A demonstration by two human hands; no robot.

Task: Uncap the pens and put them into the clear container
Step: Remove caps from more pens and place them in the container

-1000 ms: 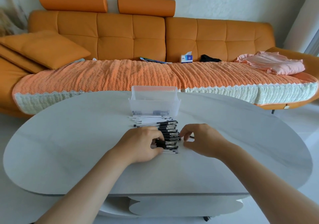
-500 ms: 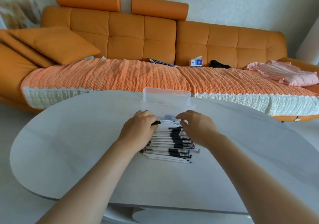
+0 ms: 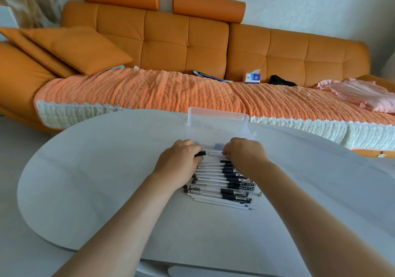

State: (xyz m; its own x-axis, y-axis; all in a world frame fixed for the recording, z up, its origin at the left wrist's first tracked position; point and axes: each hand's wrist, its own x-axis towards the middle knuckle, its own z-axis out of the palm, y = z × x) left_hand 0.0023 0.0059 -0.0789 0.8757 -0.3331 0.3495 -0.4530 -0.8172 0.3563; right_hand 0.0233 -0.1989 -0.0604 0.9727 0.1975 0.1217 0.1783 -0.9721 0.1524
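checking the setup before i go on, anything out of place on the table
One small grey piece lies alone on the white oval table, just right of the row of black-and-white pens; too small to identify.

Left hand [image 3: 178, 161], right hand [image 3: 245, 155] curled, close together, pinching pen [image 3: 213, 153].

The tabletop [image 3: 106, 180] is pale grey. The pens [image 3: 222, 182] are white with black parts. The container [image 3: 218, 127] is see-through. The sofa [image 3: 171, 41] is bright orange with stitched squares. Its blanket [image 3: 149, 90] is lighter orange and bumpy, with a white edge. The cloth [image 3: 361, 93] is pink, and the small box [image 3: 252, 77] is blue and white
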